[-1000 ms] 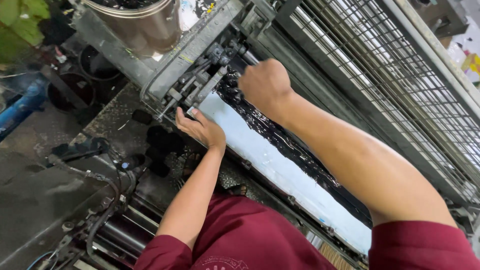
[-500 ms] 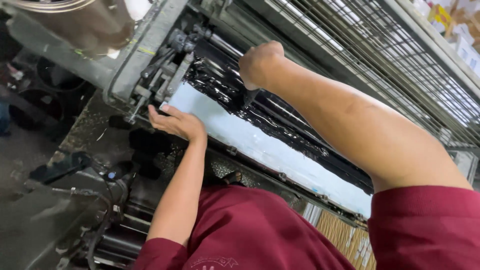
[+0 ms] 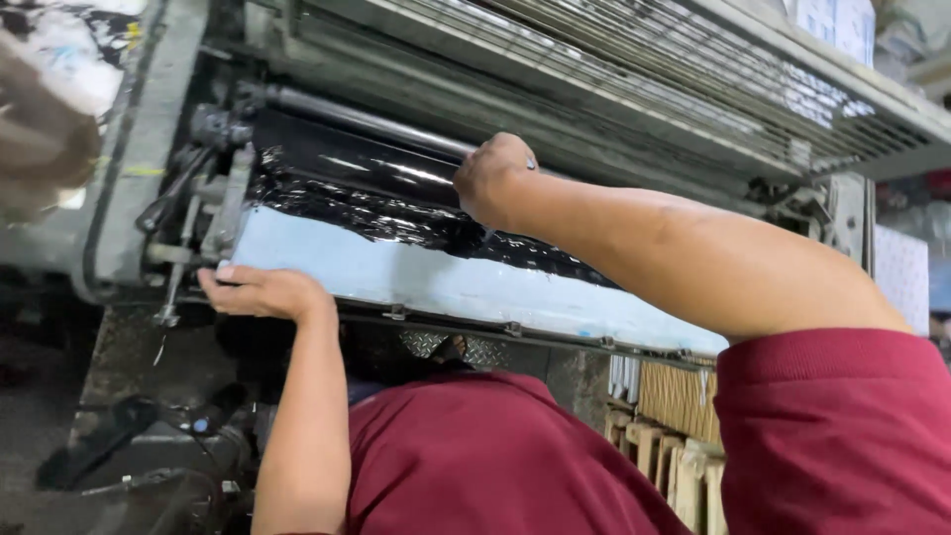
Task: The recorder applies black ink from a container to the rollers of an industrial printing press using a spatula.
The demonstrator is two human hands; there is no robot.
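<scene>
The right hand is closed in a fisted grip; what it pinches cannot be told. It is positioned over the black inked roller. The left hand is laid flat, fingers spread, on the pale blue ink tray at its left end.

Light even and fairly soft, coming from above. No hard-edged shadows. Strong white glare streaks on the glossy black roller and on the wet black ink below it. Pale blue tray reads bright, almost washed out. Deep shadow under the tray and around the floor parts at lower left; detail lost there. Brownish shape at upper left edge heavily blurred. Right hand and left hand reasonably sharp. Metal grille lines slightly smeared. Frame tilted; straight machine edges bow a little toward the corners.
</scene>
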